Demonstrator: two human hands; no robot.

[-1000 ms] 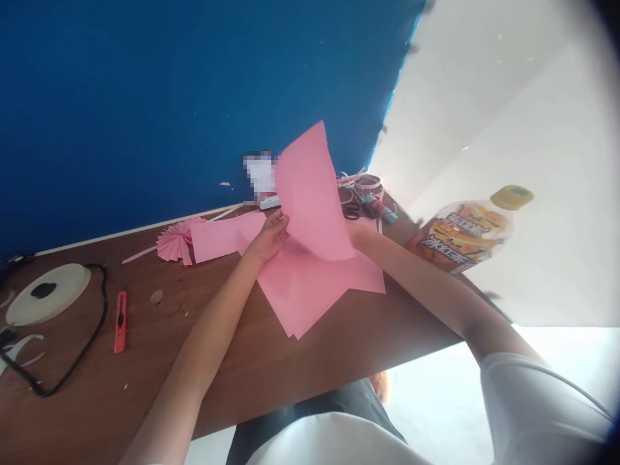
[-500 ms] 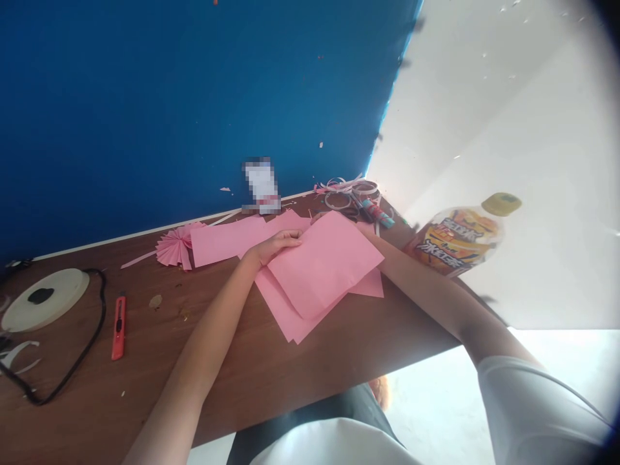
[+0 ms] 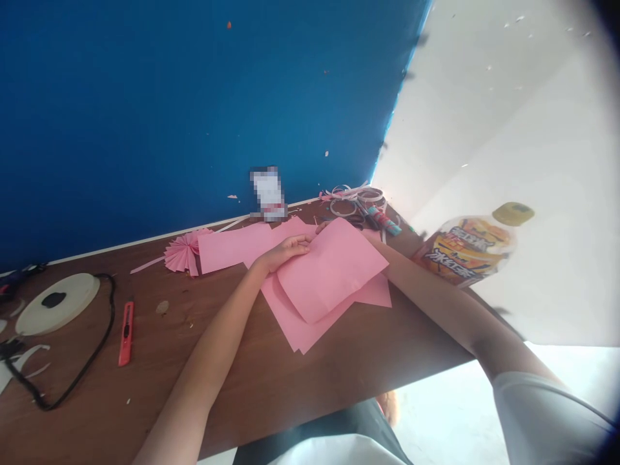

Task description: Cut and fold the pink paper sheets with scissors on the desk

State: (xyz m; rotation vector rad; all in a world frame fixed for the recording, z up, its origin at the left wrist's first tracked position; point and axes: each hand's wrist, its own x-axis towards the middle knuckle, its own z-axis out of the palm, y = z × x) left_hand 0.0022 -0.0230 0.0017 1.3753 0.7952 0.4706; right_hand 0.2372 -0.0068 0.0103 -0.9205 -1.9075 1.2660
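A sheet of pink paper [image 3: 334,268] is held tilted above other pink sheets [image 3: 295,326] on the table. My left hand [image 3: 285,253] is closed on its upper left edge, thumb and fingers close together. Behind the raised sheet, my right hand [image 3: 321,227] is mostly hidden; only some fingertips show at the far edge, holding the paper from beneath. A pink strip of paper [image 3: 232,248] lies to the left, beside a pleated pink paper fan [image 3: 183,253].
On the left of the wooden table [image 3: 232,387] lie a red box cutter [image 3: 126,334], a white disc [image 3: 58,303] and a black cord [image 3: 112,303]. Curled paper strips [image 3: 343,205] and a glue stick [image 3: 385,221] sit at the back. A tea bottle [image 3: 472,248] stands at right.
The raised sheet's lower left part has bent into more of a curve, and my left fingers have shifted slightly along its edge. The whole view has moved a little.
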